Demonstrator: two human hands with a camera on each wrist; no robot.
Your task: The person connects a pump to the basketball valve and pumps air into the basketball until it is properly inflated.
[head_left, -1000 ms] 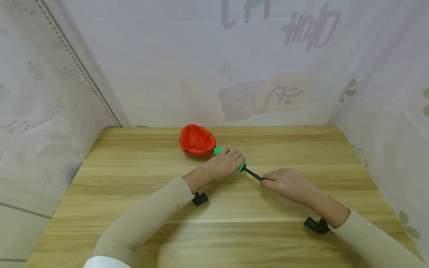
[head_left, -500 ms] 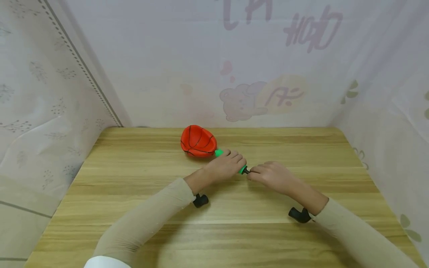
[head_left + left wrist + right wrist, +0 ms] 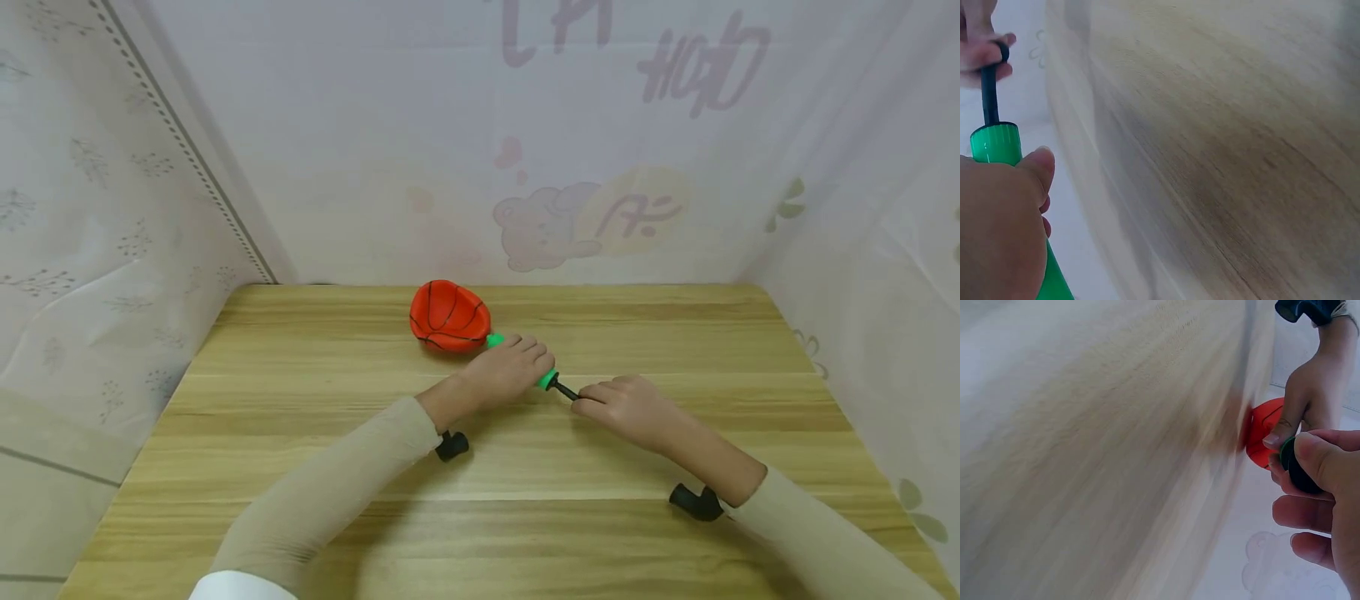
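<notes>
A red, partly caved-in ball with black basketball lines lies near the table's back edge. Beside it, my left hand grips the green barrel of a hand pump, whose ball-side end meets the ball's rim. From the barrel's other end a black plunger rod sticks out partway. My right hand pinches the black knob at the rod's end between thumb and fingers. In the right wrist view, the other fingers hang loosely below the knob. Most of the barrel is hidden under the left hand.
The wooden table stretches in front of both arms. Printed fabric walls stand behind it and at both sides. Black wrist-camera mounts jut from under each wrist, close over the tabletop.
My right hand moved in toward the left hand, hiding most of the plunger rod, then drew back right so the rod shows again. The left hand kept its grip on the pump.
</notes>
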